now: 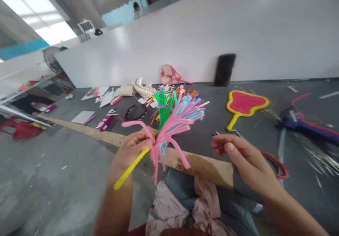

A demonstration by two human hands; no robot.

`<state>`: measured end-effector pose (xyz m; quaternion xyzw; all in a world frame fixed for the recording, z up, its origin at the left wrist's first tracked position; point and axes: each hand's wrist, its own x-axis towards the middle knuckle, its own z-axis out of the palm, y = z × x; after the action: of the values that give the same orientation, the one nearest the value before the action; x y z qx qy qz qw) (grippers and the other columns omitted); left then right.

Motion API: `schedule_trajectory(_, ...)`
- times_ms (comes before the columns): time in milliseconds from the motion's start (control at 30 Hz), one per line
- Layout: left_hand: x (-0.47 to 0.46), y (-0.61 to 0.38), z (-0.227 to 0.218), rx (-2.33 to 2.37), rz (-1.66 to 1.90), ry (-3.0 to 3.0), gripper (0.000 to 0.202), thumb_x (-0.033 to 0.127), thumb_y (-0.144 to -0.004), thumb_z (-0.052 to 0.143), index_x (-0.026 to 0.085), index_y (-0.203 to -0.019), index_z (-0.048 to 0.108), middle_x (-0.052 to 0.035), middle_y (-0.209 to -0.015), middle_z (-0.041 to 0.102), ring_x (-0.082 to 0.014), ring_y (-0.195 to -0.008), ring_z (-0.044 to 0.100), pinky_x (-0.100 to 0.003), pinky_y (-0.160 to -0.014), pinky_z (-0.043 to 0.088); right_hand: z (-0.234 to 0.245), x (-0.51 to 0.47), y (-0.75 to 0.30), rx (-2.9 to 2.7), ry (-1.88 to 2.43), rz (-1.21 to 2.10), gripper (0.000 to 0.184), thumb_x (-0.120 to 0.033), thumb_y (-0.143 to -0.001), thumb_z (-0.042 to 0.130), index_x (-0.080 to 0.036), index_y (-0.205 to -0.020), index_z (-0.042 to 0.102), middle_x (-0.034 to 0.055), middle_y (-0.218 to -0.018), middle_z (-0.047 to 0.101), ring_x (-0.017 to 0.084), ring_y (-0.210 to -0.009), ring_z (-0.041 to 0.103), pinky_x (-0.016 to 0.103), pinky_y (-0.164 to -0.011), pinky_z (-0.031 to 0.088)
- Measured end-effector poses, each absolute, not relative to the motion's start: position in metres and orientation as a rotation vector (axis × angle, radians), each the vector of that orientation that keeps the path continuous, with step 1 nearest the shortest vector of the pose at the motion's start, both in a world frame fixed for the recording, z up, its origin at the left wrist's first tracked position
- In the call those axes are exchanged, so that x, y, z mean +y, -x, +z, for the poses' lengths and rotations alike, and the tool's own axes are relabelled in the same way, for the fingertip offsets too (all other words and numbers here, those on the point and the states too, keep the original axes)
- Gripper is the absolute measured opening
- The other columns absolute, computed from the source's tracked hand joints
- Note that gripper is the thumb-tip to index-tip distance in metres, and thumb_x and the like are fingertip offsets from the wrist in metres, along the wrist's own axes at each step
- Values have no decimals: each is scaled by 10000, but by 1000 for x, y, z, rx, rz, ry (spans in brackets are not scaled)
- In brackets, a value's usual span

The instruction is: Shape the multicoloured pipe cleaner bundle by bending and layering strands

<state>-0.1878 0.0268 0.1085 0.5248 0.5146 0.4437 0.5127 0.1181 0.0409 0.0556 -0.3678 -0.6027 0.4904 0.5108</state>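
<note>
My left hand [139,144] is closed around the base of a bunch of pink pipe cleaners [172,132], with a twisted yellow pipe cleaner stem [131,169] sticking out below toward me. Some pink ends droop over the table edge. Behind them fan out green pipe cleaners [164,114] and light blue pipe cleaners [194,105]; whether these are held too or lie on the table, I cannot tell. My right hand [238,155] hovers over the table's right side, fingers half curled, thumb apart, nothing visible in it. A pointed metal tip [216,132] shows just beyond its fingertips.
A red loop [283,170] lies beside my right wrist. Beyond are a pink-and-yellow fan shape [246,103], a blue glue gun [304,123] and a phone [225,69] against the white partition [238,24]. Leftward lie a dark headband [136,114], a purple box [105,122] and paper pieces.
</note>
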Motion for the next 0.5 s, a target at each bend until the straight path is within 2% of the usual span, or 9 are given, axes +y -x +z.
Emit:
schedule_trajectory(133, 35, 179, 121, 1310, 964, -1565, 324, 487, -824, 696, 172, -760, 650, -19, -843, 580, -137, -733, 532, -263, -680, 439, 52, 36, -124, -1420, 917, 1157, 199, -406, -940, 611, -273, -1043, 718, 22, -895, 760, 107, -741, 722, 145, -662, 583)
schedule_trajectory(267, 44, 170, 135, 1335, 876, -1898, 278, 446, -902, 621, 186, -810, 656, -28, -901, 582, -162, -844, 564, -282, -761, 465, 60, 26, -131, -1486, 891, 1046, 121, -298, -923, 639, -279, -1010, 721, 16, -865, 739, 109, -733, 708, 140, -645, 569)
schedule_trajectory(400, 47, 158, 148, 1342, 744, -2208, 182, 349, -950, 562, 213, -882, 661, -34, -974, 581, -185, -1016, 581, -302, -879, 485, 86, 6, -136, -1606, 680, 967, 163, -225, -937, 600, -295, -1054, 690, 19, -885, 722, 126, -755, 696, 176, -649, 572)
schedule_trajectory(500, 43, 137, 143, 1414, 620, -2490, 152, 259, -966, 514, 216, -953, 659, -37, -1014, 577, -184, -1048, 565, -329, -939, 476, 104, -14, -137, -1611, 560, 993, 169, -245, -966, 556, -298, -1081, 668, 30, -853, 715, 156, -786, 694, 240, -703, 588)
